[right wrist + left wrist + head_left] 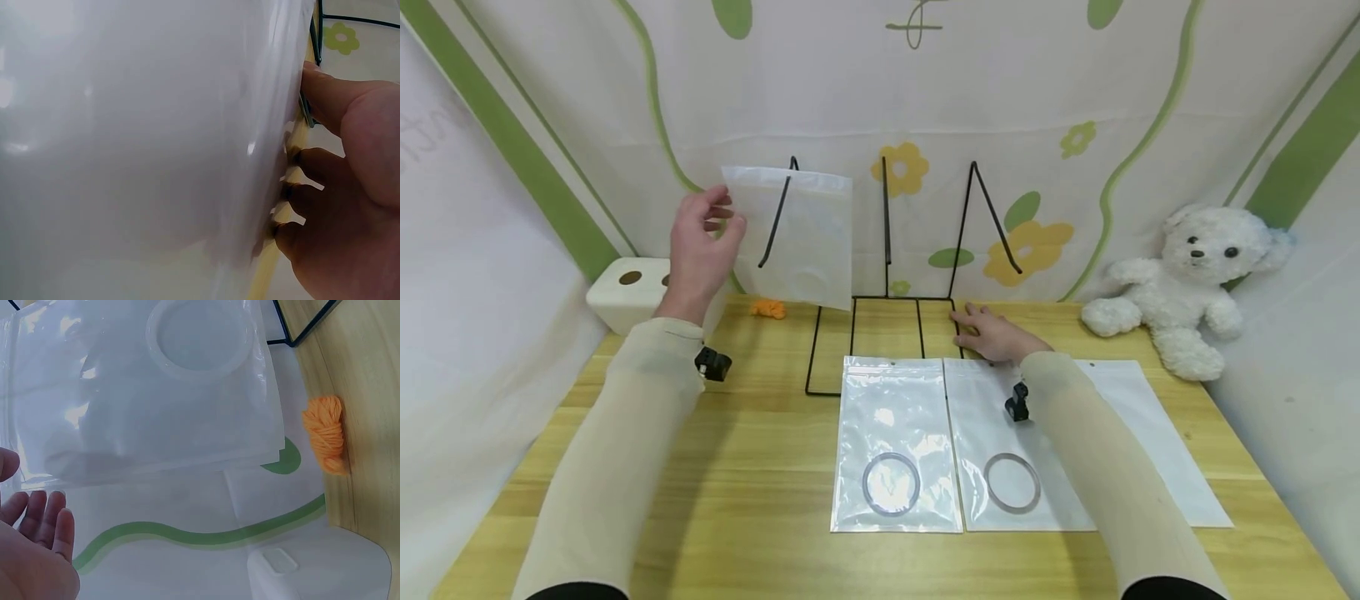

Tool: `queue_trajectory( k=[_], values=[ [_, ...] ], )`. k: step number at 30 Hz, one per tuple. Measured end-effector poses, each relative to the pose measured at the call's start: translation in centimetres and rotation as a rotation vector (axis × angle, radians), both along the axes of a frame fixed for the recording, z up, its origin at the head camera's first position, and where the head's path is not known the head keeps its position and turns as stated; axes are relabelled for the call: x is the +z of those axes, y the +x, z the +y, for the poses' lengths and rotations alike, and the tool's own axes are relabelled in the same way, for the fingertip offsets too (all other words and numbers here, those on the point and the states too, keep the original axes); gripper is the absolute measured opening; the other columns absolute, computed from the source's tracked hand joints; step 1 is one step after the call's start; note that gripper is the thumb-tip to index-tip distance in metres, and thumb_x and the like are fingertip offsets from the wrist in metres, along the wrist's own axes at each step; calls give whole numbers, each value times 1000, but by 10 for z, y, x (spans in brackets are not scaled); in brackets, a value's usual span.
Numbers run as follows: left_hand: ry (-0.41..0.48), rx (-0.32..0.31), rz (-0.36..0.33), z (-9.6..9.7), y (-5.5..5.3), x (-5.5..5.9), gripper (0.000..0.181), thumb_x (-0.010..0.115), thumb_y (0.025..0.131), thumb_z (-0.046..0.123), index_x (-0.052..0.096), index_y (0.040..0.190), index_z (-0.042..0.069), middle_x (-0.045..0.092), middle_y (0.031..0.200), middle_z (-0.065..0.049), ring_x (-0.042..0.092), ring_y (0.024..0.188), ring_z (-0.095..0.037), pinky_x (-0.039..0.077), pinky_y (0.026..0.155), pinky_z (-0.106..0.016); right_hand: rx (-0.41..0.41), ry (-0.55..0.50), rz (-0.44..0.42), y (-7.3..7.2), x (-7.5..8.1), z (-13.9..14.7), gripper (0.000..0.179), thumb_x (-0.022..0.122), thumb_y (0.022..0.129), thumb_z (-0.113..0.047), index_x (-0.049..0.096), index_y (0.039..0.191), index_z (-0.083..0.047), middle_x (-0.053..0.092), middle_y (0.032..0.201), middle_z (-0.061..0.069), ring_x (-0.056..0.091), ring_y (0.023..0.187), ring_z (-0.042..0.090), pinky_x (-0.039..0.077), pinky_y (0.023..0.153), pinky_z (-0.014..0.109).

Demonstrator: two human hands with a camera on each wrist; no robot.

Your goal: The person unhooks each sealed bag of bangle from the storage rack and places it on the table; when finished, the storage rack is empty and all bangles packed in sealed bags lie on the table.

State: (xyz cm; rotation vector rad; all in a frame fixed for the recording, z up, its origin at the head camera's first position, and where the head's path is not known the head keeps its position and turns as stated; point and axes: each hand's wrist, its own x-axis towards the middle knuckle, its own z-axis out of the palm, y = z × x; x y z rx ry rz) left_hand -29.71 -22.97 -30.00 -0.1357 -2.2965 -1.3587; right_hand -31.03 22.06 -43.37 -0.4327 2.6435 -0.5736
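Observation:
A clear-fronted white zip bag [812, 233] hangs from the left arm of a black wire rack [902, 297]. In the left wrist view, a pale ring [200, 340] shows through it. My left hand [702, 246] is at the bag's upper left corner, fingers loosely bent, thumb and fingers apart. My right hand [996, 333] rests with spread fingers on the right wire of the rack's base. In front of the rack lie a zip bag with a bluish ring [891, 484] and another with a brownish ring [1012, 483], partly under my right forearm.
An orange yarn bundle [767, 309] lies behind, left of the rack. A white box with round holes [625, 292] stands at the back left. A white teddy bear [1195, 283] sits at the back right. Behind everything hangs a printed curtain [985, 83].

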Motion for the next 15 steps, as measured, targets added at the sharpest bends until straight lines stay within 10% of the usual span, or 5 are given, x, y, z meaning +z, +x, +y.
queue_trajectory(
  k=[15],
  values=[
    [17,-16,52,1,9,-2,48,59,108,19,59,155,13,65,150,-11,67,134,-27,53,116,-36,-3,-2,3,2,-1,1,65,50,116,-35,26,173,-15,2,180,26,-3,165,54,4,128,78]
  ],
)
